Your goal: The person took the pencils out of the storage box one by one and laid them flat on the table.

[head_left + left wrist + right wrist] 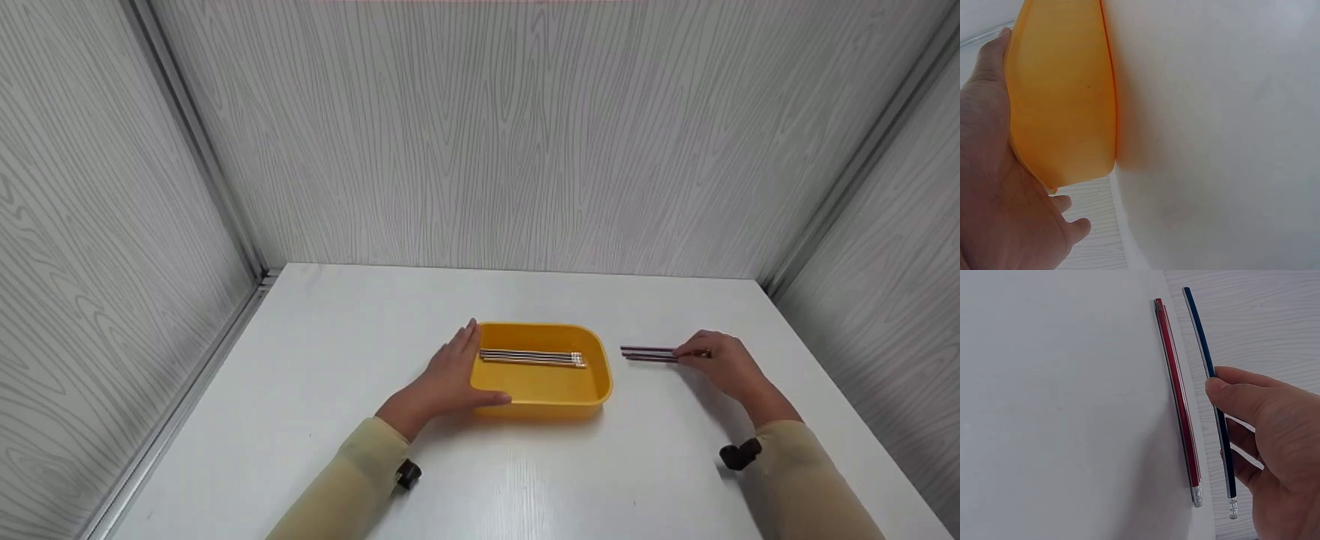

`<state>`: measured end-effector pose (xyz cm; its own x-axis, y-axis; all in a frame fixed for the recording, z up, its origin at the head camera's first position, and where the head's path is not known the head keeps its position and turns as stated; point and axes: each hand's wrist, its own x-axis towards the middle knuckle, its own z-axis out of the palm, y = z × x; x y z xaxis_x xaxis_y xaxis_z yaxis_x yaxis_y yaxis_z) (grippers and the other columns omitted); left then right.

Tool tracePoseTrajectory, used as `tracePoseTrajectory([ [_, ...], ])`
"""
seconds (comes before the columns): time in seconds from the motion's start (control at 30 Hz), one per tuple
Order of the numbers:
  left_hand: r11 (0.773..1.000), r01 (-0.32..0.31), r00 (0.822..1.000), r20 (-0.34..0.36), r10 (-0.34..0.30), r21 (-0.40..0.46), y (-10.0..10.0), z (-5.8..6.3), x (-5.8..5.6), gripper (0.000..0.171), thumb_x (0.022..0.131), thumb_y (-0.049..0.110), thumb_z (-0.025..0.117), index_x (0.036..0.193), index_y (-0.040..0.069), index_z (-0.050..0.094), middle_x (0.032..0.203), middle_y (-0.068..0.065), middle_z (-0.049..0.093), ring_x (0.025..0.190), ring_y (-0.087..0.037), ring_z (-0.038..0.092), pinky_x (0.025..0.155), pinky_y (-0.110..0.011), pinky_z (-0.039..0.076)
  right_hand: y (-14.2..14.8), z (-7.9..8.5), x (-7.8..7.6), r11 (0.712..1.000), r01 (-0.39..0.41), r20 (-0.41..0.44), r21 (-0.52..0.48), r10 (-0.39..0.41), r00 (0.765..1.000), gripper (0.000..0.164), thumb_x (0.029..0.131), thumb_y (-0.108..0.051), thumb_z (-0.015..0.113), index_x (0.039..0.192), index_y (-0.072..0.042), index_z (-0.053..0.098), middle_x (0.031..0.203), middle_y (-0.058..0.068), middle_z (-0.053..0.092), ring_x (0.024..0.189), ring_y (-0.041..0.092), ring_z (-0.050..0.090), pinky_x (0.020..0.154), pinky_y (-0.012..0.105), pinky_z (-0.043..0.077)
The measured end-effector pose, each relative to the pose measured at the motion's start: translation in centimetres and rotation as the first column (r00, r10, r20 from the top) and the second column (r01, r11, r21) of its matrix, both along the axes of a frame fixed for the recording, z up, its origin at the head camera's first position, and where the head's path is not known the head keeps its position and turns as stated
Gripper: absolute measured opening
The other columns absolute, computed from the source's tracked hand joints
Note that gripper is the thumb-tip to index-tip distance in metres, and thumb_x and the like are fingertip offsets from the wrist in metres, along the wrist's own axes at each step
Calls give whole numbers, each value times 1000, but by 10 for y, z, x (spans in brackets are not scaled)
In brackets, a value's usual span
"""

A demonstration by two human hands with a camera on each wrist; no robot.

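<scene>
My left hand [446, 381] rests against the left end of a yellow plastic box [555, 412], its thumb lying along the near rim and its straight fingers reaching to the far corner. Inside the box, several striped pencils [531, 358] lie side by side, eraser ends to the right. To the right of the box, my right hand [721, 361] pinches a dark blue pencil [1200, 332] with a white stripe between thumb and fingers. This pencil is held above the table. Just beside it, red pencils [1180, 394] lie together on the white tabletop, eraser ends towards me in the right wrist view.
The white table [525, 480] is enclosed by grey wood-grain panels [480, 135] at the back and both sides. A metal rail [225, 330] runs along the left edge. Black wrist cameras [741, 454] sit on both sleeves.
</scene>
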<state>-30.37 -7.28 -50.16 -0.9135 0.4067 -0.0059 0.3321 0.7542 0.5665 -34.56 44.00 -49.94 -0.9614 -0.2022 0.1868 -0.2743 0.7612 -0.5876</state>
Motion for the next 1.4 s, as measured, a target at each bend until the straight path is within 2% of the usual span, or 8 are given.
tracePoseTrajectory([
  [0.2,1000,-7,1000,0,7,6,1,2,0,141,82,77,83,179,9,6,187,-5,-1,172,-29,6,138,-51,9,-1,-5,0,1000,18,19,4,-18,1000,15,97,1,83,106,-10,89,108,8,78,100,22,67,77,19,53],
  [0.63,1000,-3,1000,0,3,-7,2,2,2,141,83,77,82,178,8,5,187,-5,0,172,-28,4,138,-51,9,2,-14,-2,1000,7,33,8,-7,999,18,97,1,83,107,-12,89,109,6,78,104,23,68,86,21,52],
  [1.23,1000,0,1000,7,0,6,1,0,2,142,82,78,82,179,9,5,187,-4,-1,172,-27,3,138,-50,7,-1,-13,0,1000,18,52,23,-19,998,19,99,4,79,110,-9,88,112,9,77,107,27,67,87,25,53],
  [1.4,1000,7,1000,6,-7,7,1,0,2,142,82,79,81,178,9,4,187,-5,-1,172,-27,3,138,-50,7,-2,-13,0,999,26,49,24,-27,998,17,100,2,79,109,-9,88,113,10,77,109,29,68,90,31,54],
])
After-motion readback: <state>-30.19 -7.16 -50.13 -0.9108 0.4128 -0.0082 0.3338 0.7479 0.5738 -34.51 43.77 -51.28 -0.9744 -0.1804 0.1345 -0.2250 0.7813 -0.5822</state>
